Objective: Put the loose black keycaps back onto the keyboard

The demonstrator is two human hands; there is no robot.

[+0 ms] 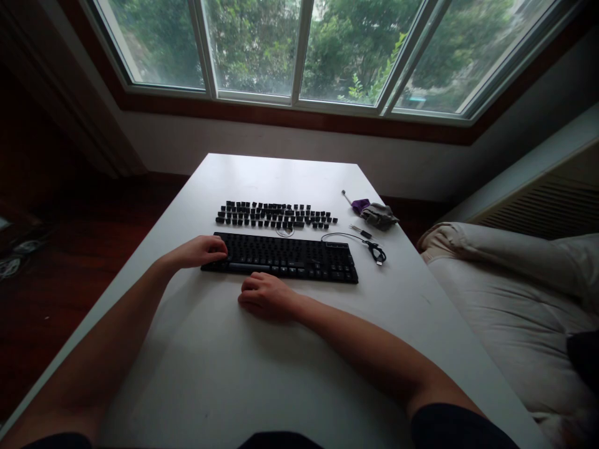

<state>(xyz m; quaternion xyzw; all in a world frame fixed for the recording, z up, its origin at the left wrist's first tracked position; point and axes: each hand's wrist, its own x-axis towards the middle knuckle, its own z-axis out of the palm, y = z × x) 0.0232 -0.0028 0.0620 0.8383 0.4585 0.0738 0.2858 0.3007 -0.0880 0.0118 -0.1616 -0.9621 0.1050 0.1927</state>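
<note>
A black keyboard (285, 257) lies across the white table, many of its keycaps off in the upper and left areas. My left hand (206, 251) is at its left end, fingers bent together with the tips down on the keys; whatever they pinch, if anything, is too small to make out. Just below the keyboard's front edge, my right hand (266, 295) rests on the tabletop with its fingers curled in and nothing visible in them. Behind the keyboard, loose black keycaps (276, 214) stand in several rows.
Right of the keyboard lies its coiled USB cable (375, 251), with a small keycap puller (361, 231) nearby. Farther back are a grey and purple cloth (378, 215) and a thin brush-like stick (345, 196). A light-covered sofa (505, 312) stands beside the table's right edge.
</note>
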